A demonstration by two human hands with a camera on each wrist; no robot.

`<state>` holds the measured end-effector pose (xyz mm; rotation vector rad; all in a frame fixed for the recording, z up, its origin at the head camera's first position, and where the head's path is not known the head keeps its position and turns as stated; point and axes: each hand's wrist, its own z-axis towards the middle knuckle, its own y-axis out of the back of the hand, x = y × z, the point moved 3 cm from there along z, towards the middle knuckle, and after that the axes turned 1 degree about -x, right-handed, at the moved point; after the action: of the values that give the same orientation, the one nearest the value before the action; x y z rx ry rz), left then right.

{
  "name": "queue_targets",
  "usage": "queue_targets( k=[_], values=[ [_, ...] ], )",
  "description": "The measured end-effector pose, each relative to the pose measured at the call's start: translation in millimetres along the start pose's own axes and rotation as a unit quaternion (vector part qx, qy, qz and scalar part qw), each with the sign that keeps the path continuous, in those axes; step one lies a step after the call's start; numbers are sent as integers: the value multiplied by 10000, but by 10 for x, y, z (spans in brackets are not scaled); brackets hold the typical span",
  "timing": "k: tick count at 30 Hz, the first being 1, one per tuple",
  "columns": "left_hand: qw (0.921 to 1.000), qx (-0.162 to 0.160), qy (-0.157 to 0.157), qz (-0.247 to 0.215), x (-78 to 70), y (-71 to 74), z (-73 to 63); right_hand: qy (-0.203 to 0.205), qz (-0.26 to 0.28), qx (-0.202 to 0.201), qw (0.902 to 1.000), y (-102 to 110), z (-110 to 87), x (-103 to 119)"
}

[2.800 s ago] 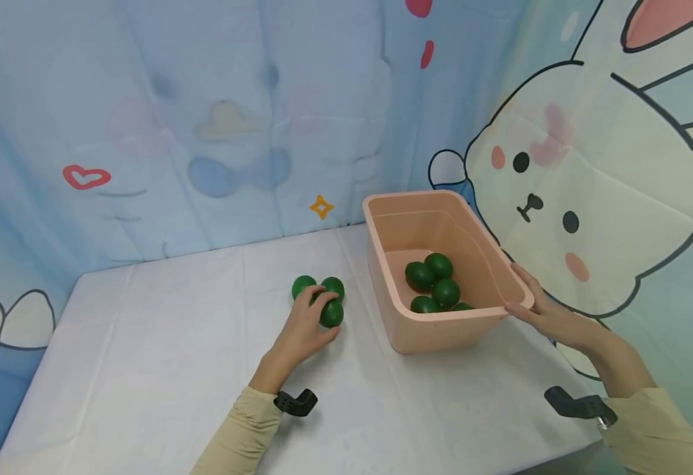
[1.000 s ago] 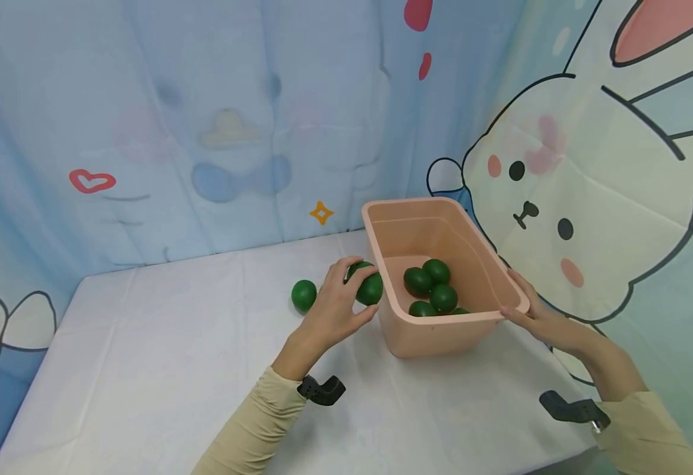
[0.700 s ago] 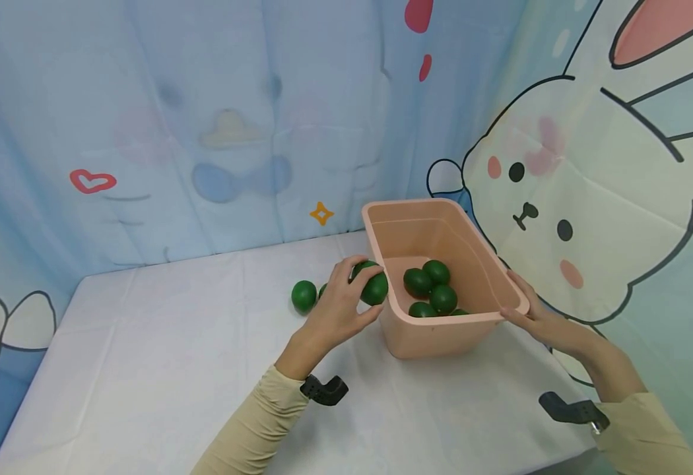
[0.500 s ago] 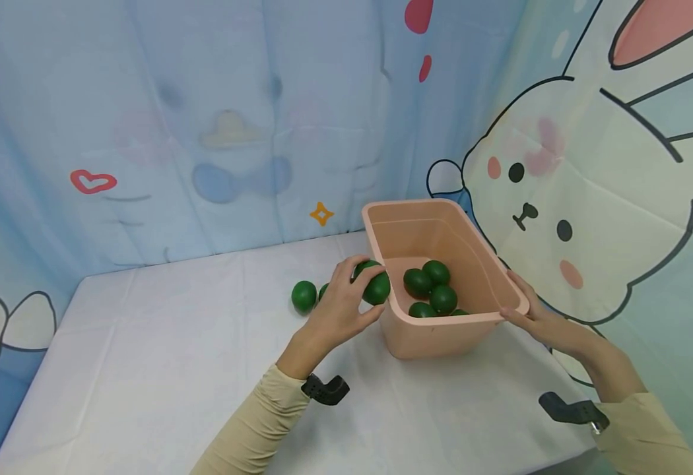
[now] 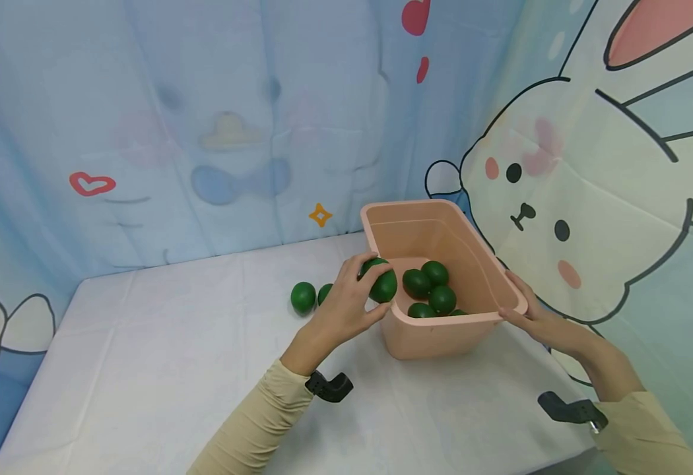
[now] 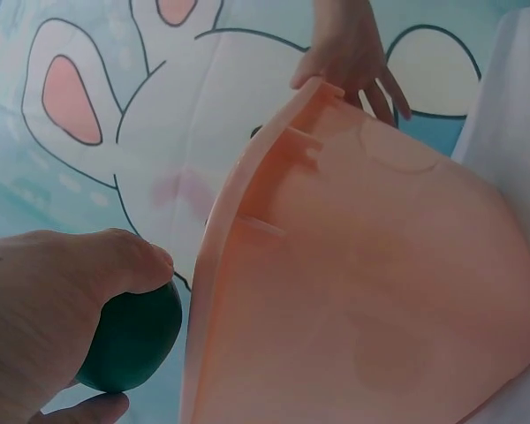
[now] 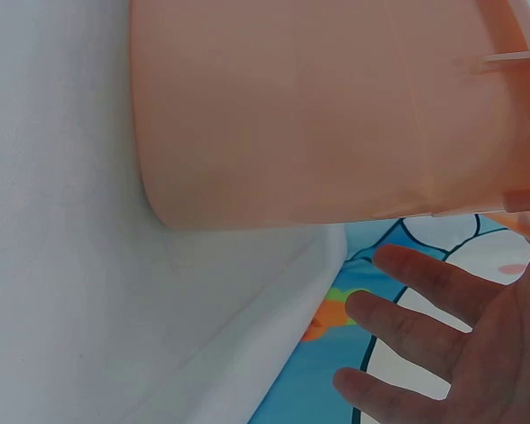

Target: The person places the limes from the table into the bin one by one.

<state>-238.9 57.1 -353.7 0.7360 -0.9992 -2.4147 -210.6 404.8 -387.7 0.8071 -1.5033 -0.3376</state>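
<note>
My left hand (image 5: 342,310) grips a dark green lime (image 5: 385,287) between thumb and fingers, right at the left rim of a peach plastic bin (image 5: 432,340). The left wrist view shows that lime (image 6: 134,340) beside the bin's edge, partly covered by the hand. Several limes (image 5: 443,299) lie on the bin's floor. Two more limes (image 5: 303,297) sit on the table behind the left hand, one partly hidden. At the bin's near right corner, my right hand (image 5: 551,326) rests with its thumb on the rim; three straight, spread fingers (image 7: 415,336) show below the rim.
A white cloth (image 5: 174,369) covers the table under the bin. Behind it hangs a blue curtain (image 5: 233,218) with cartoon prints, close to the bin's back and right side. Black wrist straps (image 5: 330,387) sit over the sleeves.
My left hand has gone from the limes on the table rightward to the bin's rim, carrying one lime. It has edged slightly further right lately. The right hand stays at the bin's corner.
</note>
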Motion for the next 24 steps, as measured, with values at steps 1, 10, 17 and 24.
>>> queue_targets(
  k=[1,10,17,24],
  values=[
    [10000,2,-15,9,-4,-3,4,12,-9,-7,10000,0,-1,4],
    [9999,60,-60,103,-41,-22,30,67,-5,-38,10000,1,4,2],
    [9997,-135,-171,-75,-60,-20,58,74,-9,-50,10000,-2,6,-10],
    [9996,-146,-185,-140,-74,-15,65,71,-25,-77,9999,-1,11,-27]
  ],
)
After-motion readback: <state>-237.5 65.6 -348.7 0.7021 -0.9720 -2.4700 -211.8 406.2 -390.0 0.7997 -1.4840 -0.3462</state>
